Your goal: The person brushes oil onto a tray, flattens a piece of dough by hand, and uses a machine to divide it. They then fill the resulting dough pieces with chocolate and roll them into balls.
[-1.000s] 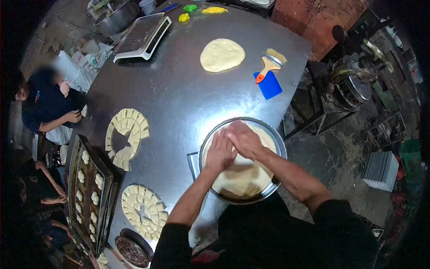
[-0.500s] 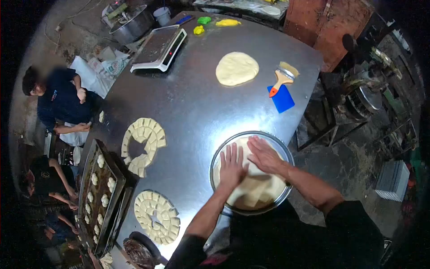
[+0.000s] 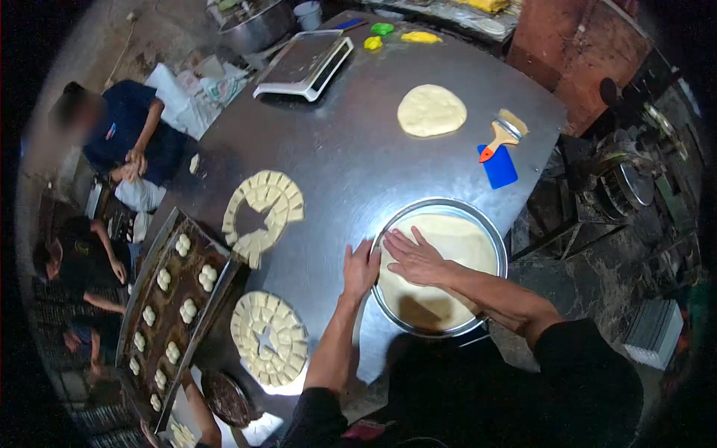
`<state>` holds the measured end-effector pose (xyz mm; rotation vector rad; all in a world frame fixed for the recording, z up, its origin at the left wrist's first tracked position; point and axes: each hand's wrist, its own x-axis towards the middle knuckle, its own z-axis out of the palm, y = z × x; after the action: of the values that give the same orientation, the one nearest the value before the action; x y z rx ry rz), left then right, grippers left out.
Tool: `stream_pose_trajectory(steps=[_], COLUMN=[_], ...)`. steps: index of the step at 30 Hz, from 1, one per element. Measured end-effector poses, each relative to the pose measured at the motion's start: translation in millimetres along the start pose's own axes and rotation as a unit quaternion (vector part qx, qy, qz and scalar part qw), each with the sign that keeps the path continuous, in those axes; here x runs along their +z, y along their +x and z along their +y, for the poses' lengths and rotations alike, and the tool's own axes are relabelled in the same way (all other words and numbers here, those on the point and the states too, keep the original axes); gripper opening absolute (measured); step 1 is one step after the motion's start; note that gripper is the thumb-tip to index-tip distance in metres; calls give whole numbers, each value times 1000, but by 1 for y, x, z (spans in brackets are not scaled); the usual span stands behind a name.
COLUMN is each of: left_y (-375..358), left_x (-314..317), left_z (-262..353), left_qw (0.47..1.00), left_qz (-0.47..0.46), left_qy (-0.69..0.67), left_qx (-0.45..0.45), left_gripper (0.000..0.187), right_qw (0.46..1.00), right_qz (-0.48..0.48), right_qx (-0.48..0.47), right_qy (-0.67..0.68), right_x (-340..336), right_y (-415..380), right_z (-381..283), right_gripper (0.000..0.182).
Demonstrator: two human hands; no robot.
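Observation:
A round metal pan (image 3: 502, 254) stands at the near edge of the table, with a flat sheet of pale dough (image 3: 455, 243) spread across its bottom. My right hand (image 3: 414, 260) lies flat on the left part of the dough, fingers stretched out. Against the pan's left rim rests my left hand (image 3: 361, 270), its fingers extended upward and its thumb near the rim. Neither hand is closed around anything. My right hand and forearm cover part of the dough.
Left of the pan lie two rings of cut dough pieces (image 3: 250, 317). Beyond are a dough round (image 3: 432, 110), brush (image 3: 505, 133), blue scraper (image 3: 499, 167) and scale (image 3: 306, 63). A tray (image 3: 134, 299) of small dough clusters sits left, near several people (image 3: 138, 127).
My left hand has moved off the dough to the pan's left rim. The right hand has slid left across the dough. The view has shifted, and a forearm now shows beside the tray.

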<state>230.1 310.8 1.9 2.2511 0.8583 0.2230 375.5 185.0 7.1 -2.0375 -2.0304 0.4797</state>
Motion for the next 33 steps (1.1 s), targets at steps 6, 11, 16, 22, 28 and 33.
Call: stream_pose_trajectory(steps=[6,11,16,22,28,33], left_y=[-14,-27,-55,-66,2,31], left_x=[33,24,24,17,76,-16], left_z=[-13,-20,-16,48,58,21], left_qw=[988,994,994,959,957,996], left_qz=[116,95,100,112,39,83], left_qy=[-101,-51,14,259,263,26], left_qx=[-24,8,-40,-22,119,18], left_gripper=[39,37,36,51,59,36], right_qw=[990,999,997,940,999,995], right_qz=[59,-12,-69,-46,36,-80], right_qx=[-92,7,18,104,20,67], right_qy=[89,35,26,322,-23,-6], right_x=[49,-1,-11,-79,-32,-27], right_y=[-3,-3,-2,-5,-34,-6], right_z=[-34,17,41,52,79,47], right_gripper=[59,65,66,54,61,66])
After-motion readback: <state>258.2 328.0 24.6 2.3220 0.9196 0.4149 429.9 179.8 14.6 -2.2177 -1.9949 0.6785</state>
